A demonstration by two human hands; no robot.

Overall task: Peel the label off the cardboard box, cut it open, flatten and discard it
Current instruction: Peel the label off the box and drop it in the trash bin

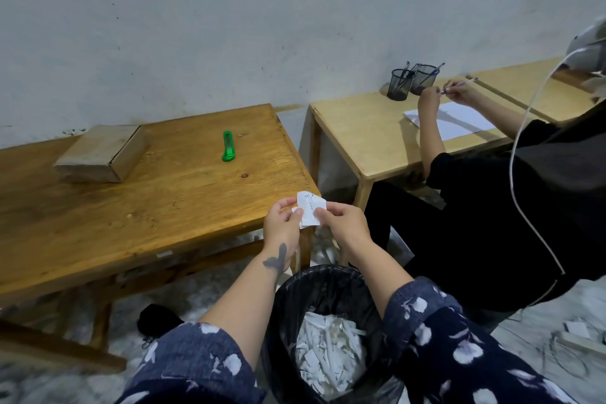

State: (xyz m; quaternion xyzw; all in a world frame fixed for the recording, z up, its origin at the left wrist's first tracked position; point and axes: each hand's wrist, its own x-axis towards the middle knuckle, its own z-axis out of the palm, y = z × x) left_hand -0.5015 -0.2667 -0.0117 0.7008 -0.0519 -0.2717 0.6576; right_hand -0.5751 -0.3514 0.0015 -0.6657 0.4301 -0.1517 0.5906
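Note:
A crumpled white label [308, 208] is pinched from both sides by my left hand [282, 223] and my right hand [341, 223], held in the air over the table's near right corner and above a black bin [292, 315]. The flat, closed cardboard box [101, 152] lies on the brown wooden table [164, 207] at the far left. A green box cutter [228, 146] rests on the table to the right of the box, apart from both hands.
The bin between my knees is lined with a black bag and holds several white paper scraps. Another person in black sits at the right, writing at a lighter table [370, 138] with pen cups [400, 84]. Scraps litter the floor.

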